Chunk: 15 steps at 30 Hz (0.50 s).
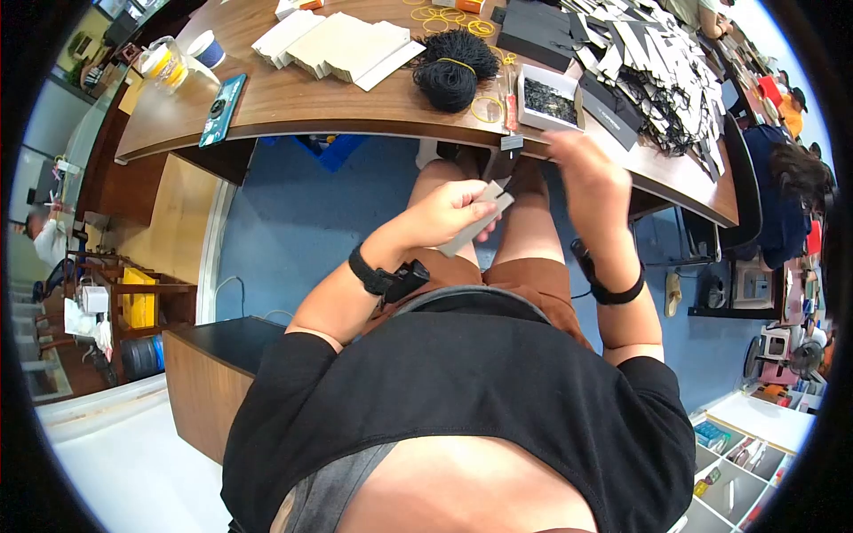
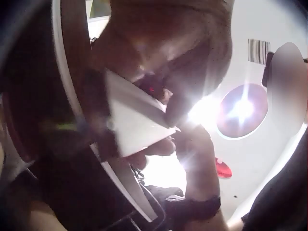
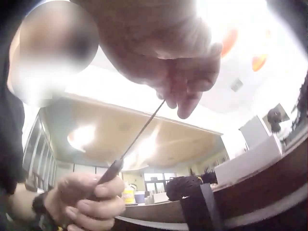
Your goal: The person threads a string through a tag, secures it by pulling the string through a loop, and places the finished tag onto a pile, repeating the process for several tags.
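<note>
Over the lap, my left hand (image 1: 444, 215) grips a pale, narrow card (image 1: 462, 240), thumb lying across its face. In the left wrist view the card (image 2: 134, 118) sticks out from the fingers. My right hand (image 1: 593, 185) is raised to the right, near the table's front edge, and blurred in the head view. In the right wrist view its fingertips pinch a thin dark cord (image 3: 143, 130). That cord stretches straight up from the card's dark-looking end in the left hand (image 3: 94, 204).
On the table (image 1: 373, 111) are stacked pale cards (image 1: 329, 46), a black cord bundle (image 1: 453, 71), yellow rubber bands (image 1: 444, 18) and a white box (image 1: 551, 96) of small black pieces. Corded tags (image 1: 653, 75) pile up at right. A phone (image 1: 222, 108) lies near the left edge.
</note>
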Tool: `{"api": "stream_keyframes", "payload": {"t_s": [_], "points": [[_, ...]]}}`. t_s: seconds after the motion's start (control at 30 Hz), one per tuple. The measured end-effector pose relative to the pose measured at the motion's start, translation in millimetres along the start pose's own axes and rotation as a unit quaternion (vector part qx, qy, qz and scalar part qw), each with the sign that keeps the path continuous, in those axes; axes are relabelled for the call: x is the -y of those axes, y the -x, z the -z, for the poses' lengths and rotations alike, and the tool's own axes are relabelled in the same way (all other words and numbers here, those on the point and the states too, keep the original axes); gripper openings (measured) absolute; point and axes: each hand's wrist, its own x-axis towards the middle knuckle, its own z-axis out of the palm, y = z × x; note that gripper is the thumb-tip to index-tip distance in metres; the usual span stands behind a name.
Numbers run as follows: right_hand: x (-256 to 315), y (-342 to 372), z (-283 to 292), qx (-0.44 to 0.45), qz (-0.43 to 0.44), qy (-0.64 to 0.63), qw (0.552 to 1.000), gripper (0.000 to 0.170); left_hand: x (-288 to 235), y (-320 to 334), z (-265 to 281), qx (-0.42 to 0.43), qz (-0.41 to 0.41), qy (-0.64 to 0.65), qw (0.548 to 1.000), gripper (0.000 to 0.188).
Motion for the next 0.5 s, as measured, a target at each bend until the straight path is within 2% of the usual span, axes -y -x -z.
{"api": "stream_keyframes", "payload": {"t_s": [0.03,0.07,0.1,0.13,0.2,0.23,0.27,0.3,0.33,0.37,0.4,0.47,0.5], "points": [[-6.9,-0.8,0.8,-0.04,-0.054,-0.035,0.997,0.013,-4.4,3.6,1.5,0.006,0.019,-0.036,0.999,0.022],[-5.7,2.6,0.8,-0.037,-0.168,-0.202,0.964,0.014,-7.1,5.5,3.1,0.011,0.037,-0.072,0.997,0.022],[-6.5,6.1,0.1,-0.023,-0.265,-0.377,0.887,0.016,-7.4,5.4,4.6,0.025,0.039,-0.143,0.989,0.02],[-9.4,10.9,-1.6,-0.007,-0.349,-0.535,0.769,0.019,-8.5,5.2,4.0,0.011,0.015,-0.199,0.98,0.019],[-24.0,20.2,-5.6,0.031,-0.357,-0.684,0.636,0.021,-14.1,1.0,0.3,-0.018,-0.037,-0.313,0.949,0.019],[-21.1,23.5,-9.3,0.049,-0.403,-0.614,0.677,0.021,-13.2,0.3,-2.6,-0.049,-0.122,-0.349,0.928,0.023],[-16.6,26.0,-7.0,0.112,-0.384,-0.522,0.753,0.02,-15.9,0.8,-2.8,-0.046,-0.114,-0.399,0.909,0.025],[-17.0,35.7,-16.8,0.146,-0.284,-0.445,0.837,0.02,-20.6,1.3,-4.6,-0.033,-0.078,-0.394,0.915,0.026],[-12.2,38.9,-24.1,0.175,-0.178,-0.355,0.901,0.02,-24.9,0.9,-6.9,-0.021,-0.043,-0.387,0.921,0.027],[-10.0,41.2,-16.6,0.24,-0.212,-0.32,0.892,0.019,-26.4,-0.1,-9.0,-0.025,-0.029,-0.417,0.908,0.027],[-2.4,35.9,-6.1,0.303,-0.245,-0.282,0.876,0.018,-26.6,-2.2,-7.6,-0.037,-0.071,-0.394,0.916,0.026],[-11.2,31.5,0.3,0.28,-0.296,-0.311,0.859,0.014,-26.5,-8.0,-1.3,-0.059,-0.156,-0.346,0.923,0.025],[-23.5,29.5,2.7,0.214,-0.297,-0.313,0.876,0.014,-31.3,-11.7,5.7,-0.137,-0.209,-0.357,0.9,0.026]]}}
